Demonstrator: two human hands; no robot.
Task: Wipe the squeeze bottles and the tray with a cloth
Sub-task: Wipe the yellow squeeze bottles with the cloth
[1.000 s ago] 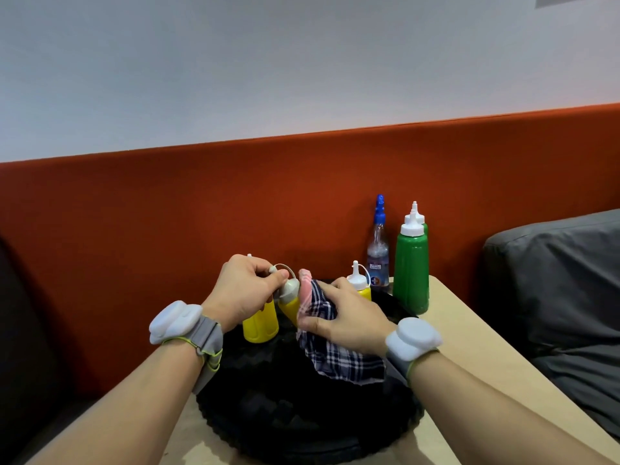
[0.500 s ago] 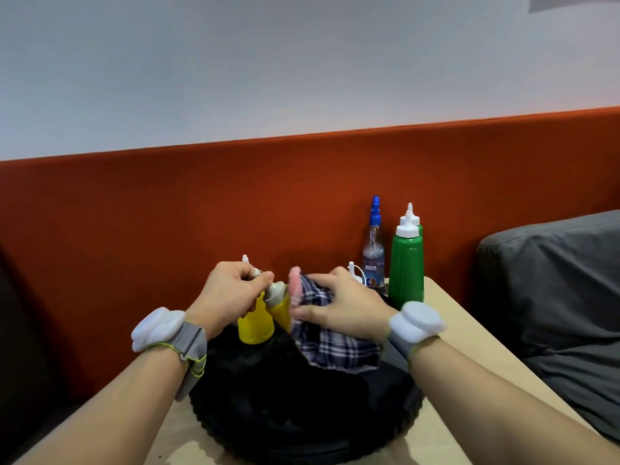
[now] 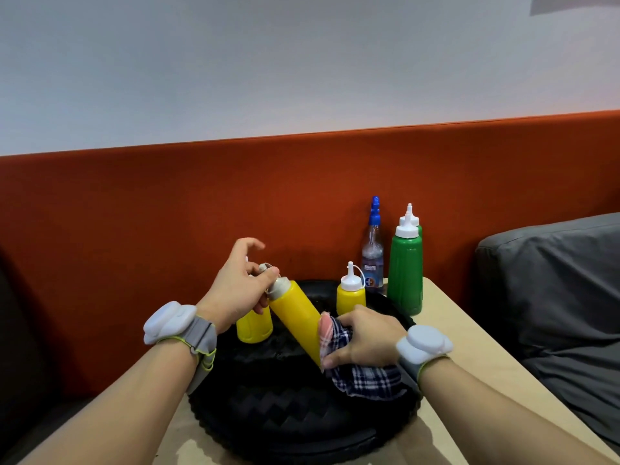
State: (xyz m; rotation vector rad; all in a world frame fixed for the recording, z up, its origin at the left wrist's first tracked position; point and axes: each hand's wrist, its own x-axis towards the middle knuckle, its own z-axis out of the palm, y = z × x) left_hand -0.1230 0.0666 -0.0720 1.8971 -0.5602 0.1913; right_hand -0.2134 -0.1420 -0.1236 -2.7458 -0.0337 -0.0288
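As viewed from the head camera, starting at left: found left hand (image 3: 235,293) pinching the white cap end of the tilted yellow bottle (image 3: 295,317) between thumb and lower fingers, index finger lifted clear. Noted a second yellow bottle (image 3: 253,327) upright on the tray, just behind that hand and partly hidden by it.

Recorded tilted yellow bottle as opaque, smooth-sided plastic with a white cap; nozzle up and left, base down and right, over the black tray (image 3: 285,424). Cannot tell whether base touches tray. Logged tray as round, with zigzag ribbing on its face and a toothed rim, resting on a pale wooden table (image 3: 469,347).

Found right hand (image 3: 365,340) gripping the cloth (image 3: 365,377), fingers curled round it, pressing it against the bottle's lower body. Logged cloth as dark blue and white check with a pink patch at its top edge, loose end drooping onto the tray.

Further right, noted a short yellow bottle (image 3: 350,295) upright at the tray's far side. Behind the tray, logged a clear spray bottle (image 3: 373,260) with blue top, then two green bottles (image 3: 406,273) with white caps, one behind the other. At far right, noted a grey cushion (image 3: 553,297).
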